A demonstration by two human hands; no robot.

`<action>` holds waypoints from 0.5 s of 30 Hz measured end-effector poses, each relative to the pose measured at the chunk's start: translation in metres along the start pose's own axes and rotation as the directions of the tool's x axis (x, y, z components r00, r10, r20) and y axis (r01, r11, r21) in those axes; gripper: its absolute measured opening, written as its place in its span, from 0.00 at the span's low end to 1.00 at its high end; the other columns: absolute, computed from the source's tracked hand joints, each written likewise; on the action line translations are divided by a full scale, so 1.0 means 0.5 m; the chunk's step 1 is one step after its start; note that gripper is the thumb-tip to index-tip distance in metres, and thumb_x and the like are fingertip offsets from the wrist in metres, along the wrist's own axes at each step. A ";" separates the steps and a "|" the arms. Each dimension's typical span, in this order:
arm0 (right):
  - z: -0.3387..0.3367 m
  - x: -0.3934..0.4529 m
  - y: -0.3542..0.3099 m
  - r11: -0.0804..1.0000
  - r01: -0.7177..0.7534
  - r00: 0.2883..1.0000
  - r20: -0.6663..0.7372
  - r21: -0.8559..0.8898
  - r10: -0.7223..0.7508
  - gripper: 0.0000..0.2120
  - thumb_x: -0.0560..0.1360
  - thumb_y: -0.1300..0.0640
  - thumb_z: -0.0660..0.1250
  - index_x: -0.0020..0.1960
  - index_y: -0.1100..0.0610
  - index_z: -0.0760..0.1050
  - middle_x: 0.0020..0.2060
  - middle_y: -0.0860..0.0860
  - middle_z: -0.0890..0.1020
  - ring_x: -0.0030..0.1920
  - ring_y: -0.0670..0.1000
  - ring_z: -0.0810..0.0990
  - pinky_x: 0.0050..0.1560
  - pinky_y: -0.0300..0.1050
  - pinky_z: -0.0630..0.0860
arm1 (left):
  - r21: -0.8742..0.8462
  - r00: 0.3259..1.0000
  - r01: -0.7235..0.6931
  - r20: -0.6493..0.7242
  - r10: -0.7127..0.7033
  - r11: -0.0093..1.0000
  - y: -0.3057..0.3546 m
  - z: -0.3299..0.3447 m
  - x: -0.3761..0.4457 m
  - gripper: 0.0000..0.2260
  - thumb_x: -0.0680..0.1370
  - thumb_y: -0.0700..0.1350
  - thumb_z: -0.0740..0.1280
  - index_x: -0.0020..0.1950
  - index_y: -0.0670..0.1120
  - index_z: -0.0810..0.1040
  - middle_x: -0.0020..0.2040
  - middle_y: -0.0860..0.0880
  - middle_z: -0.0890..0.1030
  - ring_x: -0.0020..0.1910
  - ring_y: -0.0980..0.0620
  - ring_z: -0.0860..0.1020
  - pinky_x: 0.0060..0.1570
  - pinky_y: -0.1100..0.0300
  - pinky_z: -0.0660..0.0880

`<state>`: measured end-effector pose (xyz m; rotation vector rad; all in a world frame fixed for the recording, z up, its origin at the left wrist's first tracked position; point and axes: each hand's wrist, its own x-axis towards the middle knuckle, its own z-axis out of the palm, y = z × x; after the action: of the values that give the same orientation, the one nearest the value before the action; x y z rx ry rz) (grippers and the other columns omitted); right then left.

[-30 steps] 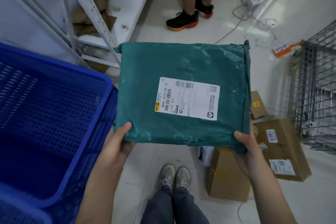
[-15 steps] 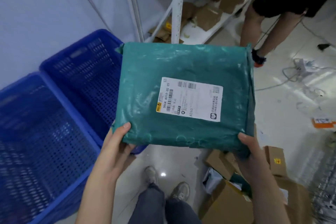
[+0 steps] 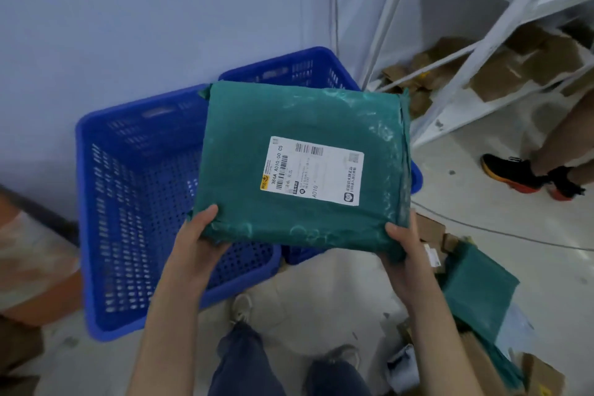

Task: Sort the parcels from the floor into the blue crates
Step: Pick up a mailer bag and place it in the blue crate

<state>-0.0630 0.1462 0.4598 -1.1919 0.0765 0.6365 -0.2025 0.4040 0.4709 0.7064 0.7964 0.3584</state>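
Observation:
I hold a flat green plastic parcel (image 3: 299,125) with a white shipping label facing up. My left hand (image 3: 199,235) grips its near left corner, thumb on top. My right hand (image 3: 401,251) grips its near right corner the same way. The parcel hangs over two blue perforated crates on the floor by the wall. The nearer left crate (image 3: 128,202) looks empty inside. The farther right crate (image 3: 289,71) is mostly hidden behind the parcel.
A white metal shelf rack (image 3: 501,35) with brown cardboard parcels stands at the right. Another person's legs and black-orange shoes (image 3: 514,173) are beside it. A second green parcel (image 3: 479,292) and cardboard boxes (image 3: 540,376) lie on the floor at lower right. My own feet are below.
My view has swung left and the parcel has come over the two blue crates, both now seen whole. Both hands keep the same grip on the parcel.

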 end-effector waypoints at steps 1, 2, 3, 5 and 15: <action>0.042 0.020 0.013 1.000 -0.019 1.000 0.017 -0.010 0.019 0.28 0.66 0.60 0.65 0.66 0.50 0.70 0.61 0.52 0.79 0.59 0.55 0.78 0.57 0.55 0.74 | -0.018 1.000 -0.002 -0.029 0.002 1.000 0.022 -0.032 0.013 0.11 0.77 0.43 0.61 0.47 0.49 0.85 0.48 0.51 0.85 0.46 0.53 0.84 0.39 0.59 0.81; 0.086 0.040 0.028 0.999 -0.037 0.999 0.036 -0.020 0.038 0.27 0.66 0.61 0.65 0.65 0.50 0.70 0.60 0.53 0.78 0.59 0.55 0.77 0.58 0.56 0.72 | -0.040 0.998 -0.012 -0.056 0.009 0.999 0.044 -0.064 0.026 0.13 0.78 0.43 0.61 0.44 0.51 0.86 0.48 0.51 0.85 0.46 0.53 0.84 0.39 0.58 0.81; 0.129 0.058 0.045 0.998 -0.057 0.997 0.054 -0.030 0.058 0.27 0.66 0.61 0.65 0.65 0.51 0.69 0.59 0.53 0.79 0.59 0.56 0.77 0.59 0.57 0.71 | -0.068 0.996 -0.022 -0.083 0.017 0.997 0.066 -0.096 0.040 0.14 0.78 0.43 0.61 0.43 0.52 0.86 0.48 0.51 0.85 0.46 0.53 0.84 0.40 0.58 0.81; 0.214 0.095 0.087 0.994 -0.096 0.992 0.082 -0.055 0.100 0.27 0.66 0.61 0.65 0.65 0.52 0.69 0.57 0.52 0.80 0.58 0.55 0.78 0.59 0.56 0.72 | -0.134 0.992 -0.033 -0.123 0.016 0.990 0.109 -0.162 0.076 0.12 0.78 0.44 0.62 0.46 0.53 0.86 0.51 0.51 0.85 0.49 0.53 0.84 0.43 0.58 0.81; 0.452 0.301 0.279 0.931 -0.316 0.933 0.119 -0.180 0.340 0.33 0.65 0.59 0.71 0.68 0.49 0.66 0.60 0.53 0.78 0.55 0.53 0.81 0.52 0.51 0.76 | -0.407 0.904 0.034 -0.376 -0.202 0.913 0.173 -0.413 0.298 0.11 0.74 0.47 0.69 0.55 0.47 0.78 0.59 0.46 0.80 0.55 0.49 0.79 0.47 0.55 0.80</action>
<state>-0.0693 0.4390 0.3734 -1.2928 0.1028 1.0421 -0.2633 0.6372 0.3515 0.1975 1.1237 0.5469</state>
